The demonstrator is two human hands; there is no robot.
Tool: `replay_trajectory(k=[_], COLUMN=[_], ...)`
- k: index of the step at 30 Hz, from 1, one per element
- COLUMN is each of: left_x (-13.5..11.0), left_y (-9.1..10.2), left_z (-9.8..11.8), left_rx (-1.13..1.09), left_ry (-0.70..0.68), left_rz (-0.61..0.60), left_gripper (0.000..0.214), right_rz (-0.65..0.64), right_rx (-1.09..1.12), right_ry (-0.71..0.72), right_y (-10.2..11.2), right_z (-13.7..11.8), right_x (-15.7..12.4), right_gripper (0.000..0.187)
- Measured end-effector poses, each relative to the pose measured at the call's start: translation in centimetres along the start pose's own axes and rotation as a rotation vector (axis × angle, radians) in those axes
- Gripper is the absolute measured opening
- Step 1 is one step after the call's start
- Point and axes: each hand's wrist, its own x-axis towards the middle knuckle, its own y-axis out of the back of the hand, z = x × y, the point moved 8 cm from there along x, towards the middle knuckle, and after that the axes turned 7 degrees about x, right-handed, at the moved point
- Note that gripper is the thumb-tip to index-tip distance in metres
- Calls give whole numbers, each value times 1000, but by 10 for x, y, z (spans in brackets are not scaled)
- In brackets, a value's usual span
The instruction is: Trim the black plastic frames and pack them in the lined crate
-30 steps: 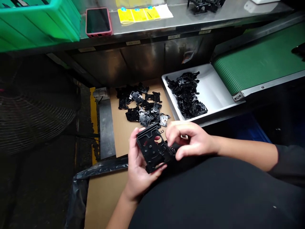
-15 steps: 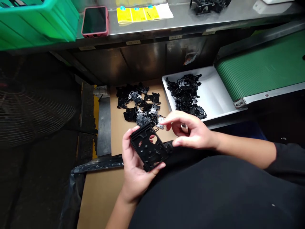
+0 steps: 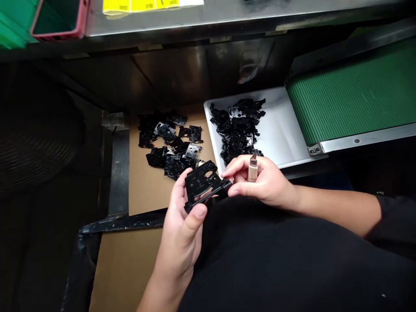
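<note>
A worker's left hand (image 3: 182, 221) grips a rectangular black plastic part (image 3: 196, 183) with cut-out holes, held before the body, while the right hand (image 3: 268, 184), fingers curled around a small pale-handled blade (image 3: 252, 172), meets its right-hand corner near a white plastic tray (image 3: 279, 134).

Plastic and metal seen together
The part (image 3: 195, 183) is formed of black plastic, the tray (image 3: 279, 130) of smooth white; the belt (image 3: 354, 93) is ribbed, the shelf (image 3: 224, 16) faced in metal.
</note>
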Motion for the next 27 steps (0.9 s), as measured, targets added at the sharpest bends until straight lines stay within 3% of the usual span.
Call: replay_trajectory(k=[4, 8, 21, 23, 27], left_x=[6, 7, -7, -9, -14], left_y=[-36, -55, -69, -68, -64], left_z=[-6, -13, -25, -27, -21], left_rx=[-136, -164, -157, -133, 47], left_ry=[125, 140, 66, 41, -108], left_rz=[-87, -89, -7, -1, 56], left_gripper=[58, 50, 43, 53, 95], right_rz=[35, 46, 1, -41, -203], right_rx=[66, 77, 54, 16, -113], right_ry=[-73, -116, -84, -28, 183], right_y=[22, 37, 49, 49, 48], right_z=[-1, -3, -15, -20, -40], right_x=[-3, -8, -22, -23, -27], right_gripper=[29, 30, 33, 31, 25])
